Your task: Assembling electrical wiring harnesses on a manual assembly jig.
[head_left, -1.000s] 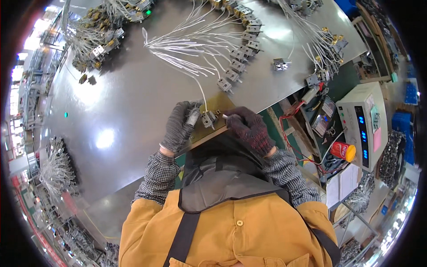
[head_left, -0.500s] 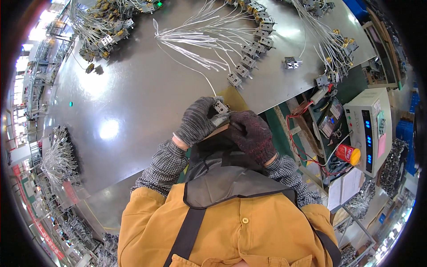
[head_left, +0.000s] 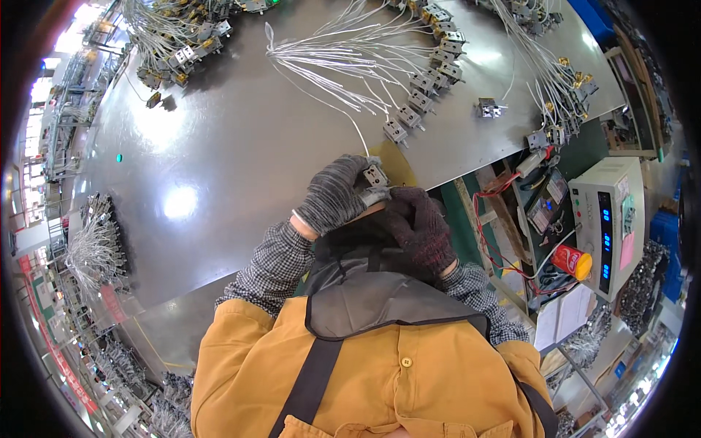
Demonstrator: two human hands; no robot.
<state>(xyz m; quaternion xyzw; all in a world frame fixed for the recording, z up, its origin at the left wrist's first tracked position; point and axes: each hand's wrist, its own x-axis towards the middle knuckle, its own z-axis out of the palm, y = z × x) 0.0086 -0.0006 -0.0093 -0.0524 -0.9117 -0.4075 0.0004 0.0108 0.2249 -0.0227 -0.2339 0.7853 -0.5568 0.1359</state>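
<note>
My left hand (head_left: 332,196), in a grey knit glove, grips a small grey metal switch part (head_left: 375,177) with a white wire running up from it. In a dark red glove, my right hand (head_left: 418,223) is closed beside it, its fingertips touching the same part from the right. Both hands are held close to my chest, above the near edge of the shiny metal table (head_left: 241,168). What the right fingers hold, if anything, is hidden.
A row of similar wired parts (head_left: 423,80) with white leads lies on the table's far side. More wired bundles (head_left: 175,36) sit far left. A single part (head_left: 488,109) lies alone at right. A white instrument box (head_left: 604,219) and red button (head_left: 571,261) stand at right.
My hands have lifted the part off the table edge and drawn it closer to my chest. The view has shifted so that the table's parts appear nearer.
</note>
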